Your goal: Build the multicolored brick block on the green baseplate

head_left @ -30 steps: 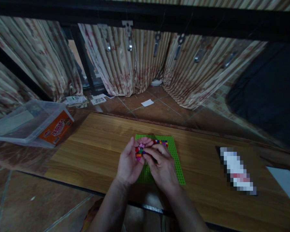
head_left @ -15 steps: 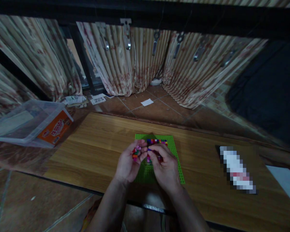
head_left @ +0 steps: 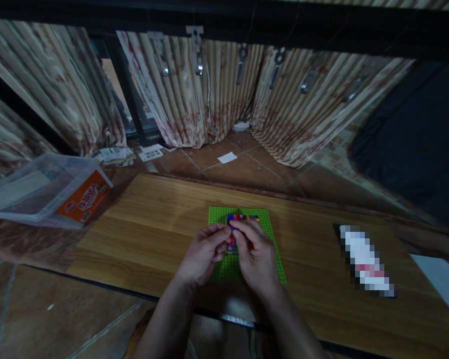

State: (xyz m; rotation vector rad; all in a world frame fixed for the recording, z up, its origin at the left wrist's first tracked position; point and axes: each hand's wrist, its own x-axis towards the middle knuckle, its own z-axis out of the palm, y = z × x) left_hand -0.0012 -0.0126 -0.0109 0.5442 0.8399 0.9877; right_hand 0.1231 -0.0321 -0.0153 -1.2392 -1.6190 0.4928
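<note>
A green studded baseplate (head_left: 271,249) lies on the wooden table (head_left: 153,219). A patch of small coloured bricks (head_left: 242,218) is fixed near its far edge. My left hand (head_left: 204,252) is curled shut over the plate's left part; earlier it cupped a handful of coloured bricks, which are now hidden inside it. My right hand (head_left: 254,252) pinches at the near edge of the brick patch, fingertips touching those of the left hand. What the right fingers hold is too small to see.
A clear plastic box (head_left: 41,192) with an orange label sits left of the table on a patterned cloth. A blurred-out flat object (head_left: 364,262) and a white sheet (head_left: 439,281) lie at the table's right. Curtains hang behind, over a tiled floor.
My left hand closed over the loose bricks it was cupping and turned palm down. My right hand moved forward onto the brick patch on the plate.
</note>
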